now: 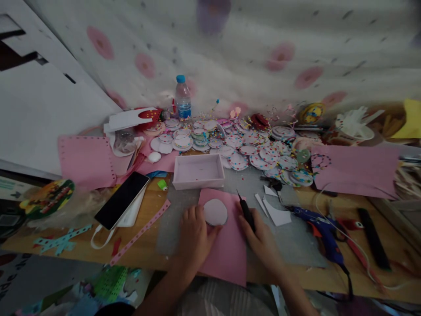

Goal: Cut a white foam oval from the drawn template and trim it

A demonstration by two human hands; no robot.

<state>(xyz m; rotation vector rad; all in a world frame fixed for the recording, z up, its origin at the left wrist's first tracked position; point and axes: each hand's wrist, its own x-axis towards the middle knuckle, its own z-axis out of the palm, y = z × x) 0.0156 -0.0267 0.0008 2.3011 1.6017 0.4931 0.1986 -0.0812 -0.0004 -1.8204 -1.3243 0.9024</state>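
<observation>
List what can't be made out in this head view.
- Left hand: what lies beneath it on the pink sheet; the hand hides it.
- Right hand: lower end of the black tool, inside the grip.
- Water bottle: label too small and blurred.
- Phone: screen dark.

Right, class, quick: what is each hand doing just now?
Left hand: open, fingers pressing the white disc onto the pink sheet.
Right hand: closed around a black pen-like tool.
</observation>
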